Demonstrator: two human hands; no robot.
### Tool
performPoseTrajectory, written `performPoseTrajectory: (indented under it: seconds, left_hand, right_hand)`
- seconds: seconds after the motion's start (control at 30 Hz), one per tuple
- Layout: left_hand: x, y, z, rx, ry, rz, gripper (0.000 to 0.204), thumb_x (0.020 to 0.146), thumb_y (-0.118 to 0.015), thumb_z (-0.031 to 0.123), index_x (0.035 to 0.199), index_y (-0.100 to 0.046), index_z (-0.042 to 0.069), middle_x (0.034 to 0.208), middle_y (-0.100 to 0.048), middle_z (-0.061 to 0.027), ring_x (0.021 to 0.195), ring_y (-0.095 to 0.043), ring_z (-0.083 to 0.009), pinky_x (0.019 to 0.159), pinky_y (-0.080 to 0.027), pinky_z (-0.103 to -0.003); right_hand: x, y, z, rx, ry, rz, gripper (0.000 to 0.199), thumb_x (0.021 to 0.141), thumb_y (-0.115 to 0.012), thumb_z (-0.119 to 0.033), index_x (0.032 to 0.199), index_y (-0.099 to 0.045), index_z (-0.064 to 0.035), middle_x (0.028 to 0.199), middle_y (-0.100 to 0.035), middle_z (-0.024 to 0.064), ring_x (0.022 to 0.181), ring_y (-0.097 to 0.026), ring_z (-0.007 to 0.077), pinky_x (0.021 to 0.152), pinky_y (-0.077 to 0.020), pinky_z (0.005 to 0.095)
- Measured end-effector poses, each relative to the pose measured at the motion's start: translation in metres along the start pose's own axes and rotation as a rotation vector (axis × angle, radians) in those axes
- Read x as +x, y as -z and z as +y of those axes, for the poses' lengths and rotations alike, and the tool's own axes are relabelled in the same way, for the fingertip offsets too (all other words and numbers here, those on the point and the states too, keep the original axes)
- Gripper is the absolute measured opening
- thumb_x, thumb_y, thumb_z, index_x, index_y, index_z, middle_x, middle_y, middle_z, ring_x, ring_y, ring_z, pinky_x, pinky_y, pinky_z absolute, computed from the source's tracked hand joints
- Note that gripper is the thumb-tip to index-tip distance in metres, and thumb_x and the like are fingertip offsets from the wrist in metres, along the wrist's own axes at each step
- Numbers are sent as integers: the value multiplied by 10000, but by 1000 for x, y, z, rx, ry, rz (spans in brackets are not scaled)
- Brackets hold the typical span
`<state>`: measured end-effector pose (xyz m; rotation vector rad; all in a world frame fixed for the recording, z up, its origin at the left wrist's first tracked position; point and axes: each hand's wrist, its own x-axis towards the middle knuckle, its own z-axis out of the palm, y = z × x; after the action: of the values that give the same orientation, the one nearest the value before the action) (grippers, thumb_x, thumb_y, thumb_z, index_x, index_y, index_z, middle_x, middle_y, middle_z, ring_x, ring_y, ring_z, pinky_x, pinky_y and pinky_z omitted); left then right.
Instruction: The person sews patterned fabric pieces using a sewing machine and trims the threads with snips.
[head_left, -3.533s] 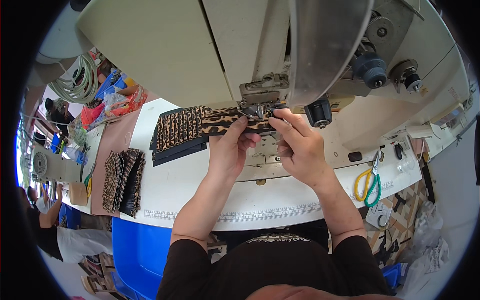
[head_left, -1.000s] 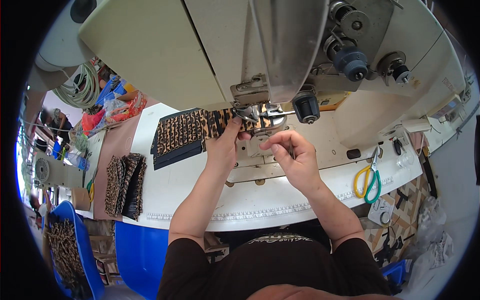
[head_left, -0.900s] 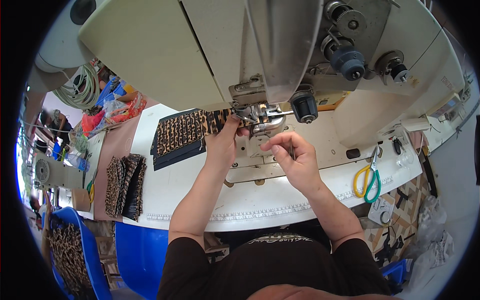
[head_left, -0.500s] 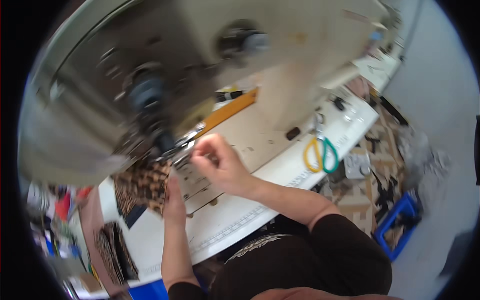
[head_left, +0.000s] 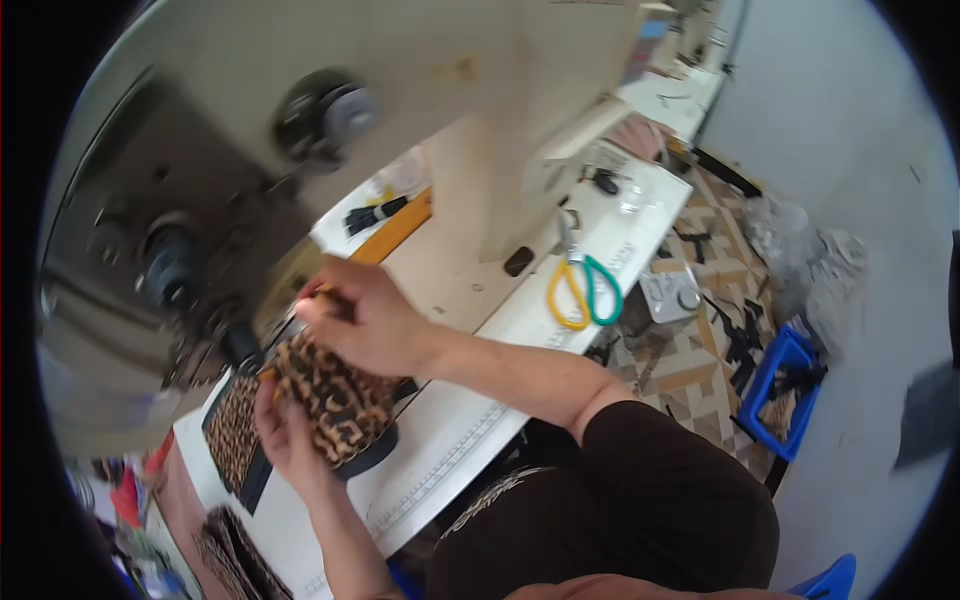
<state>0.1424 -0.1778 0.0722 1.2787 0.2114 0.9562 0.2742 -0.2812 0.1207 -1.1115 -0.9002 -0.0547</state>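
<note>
My left hand (head_left: 292, 436) grips a leopard-print piece (head_left: 345, 400) with a dark border, thumb and fingers at its left edge. The piece is tilted up below the sewing machine's needle area (head_left: 240, 345). Just above it, my right hand (head_left: 368, 318) is closed, fingertips pinched near the piece's upper edge. Something small and brownish shows in its curl, too blurred to name. Under and left of my left hand lies another leopard-print piece (head_left: 232, 428) with a dark strip. The big cream sewing machine (head_left: 470, 120) leans over both hands.
Scissors (head_left: 582, 290) with one yellow and one green handle lie on the white table (head_left: 450, 470), right of my hands. An orange bar (head_left: 400, 228) is behind the right hand. Folded patterned pieces (head_left: 235, 555) are at lower left. A blue basket (head_left: 785, 400) stands on the floor.
The view has shifted, so the machine sits further left. My right hand has come away from the metal parts by the needle to the leopard-print piece, which now shows more fully, raised and turned.
</note>
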Motion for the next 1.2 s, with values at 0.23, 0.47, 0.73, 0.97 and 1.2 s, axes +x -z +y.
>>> performPoseTrajectory:
  seconds: [0.23,0.47,0.73,0.97,1.2]
  left_hand:
    - [-4,-30,-18,-150,88,-32,461,750,-581,-57,1167,-397,13,748,-520,-11,691,-525,-70,661,-433,-183]
    - [-6,-33,-17,-132,150,1,529,756,-601,-39,1199,-313,-25,685,-492,0,620,-504,-54,589,-416,-153]
    - [-4,-40,-15,-90,114,-39,553,761,-618,-13,1202,-287,-53,677,-485,4,635,-499,-45,600,-411,-151]
    - [-3,-35,-12,-93,131,-59,565,761,-626,1,1212,-288,-37,710,-508,-8,679,-522,-58,647,-434,-169]
    - [-4,-35,-13,-110,167,-16,543,768,-635,40,1202,-315,-23,710,-522,-5,635,-518,-50,571,-433,-156]
  right_hand:
    - [-11,31,11,-80,-54,-60,61,787,-533,5,789,-488,-36,693,-515,-28,603,-421,-3,496,-332,157]
    - [-11,28,18,-176,-37,-77,95,808,-577,-99,817,-545,-10,520,-406,-70,470,-334,2,426,-276,178]
    - [-20,38,30,-100,-183,-3,125,818,-565,-89,878,-483,-17,772,-513,17,563,-455,15,482,-346,154]
    - [-46,47,2,-387,100,-400,430,702,-717,-243,1021,-496,-58,749,-450,17,569,-449,80,498,-376,206]
    - [-61,53,3,-774,320,-587,619,478,-732,-101,1061,-524,-72,767,-475,69,593,-508,218,504,-418,319]
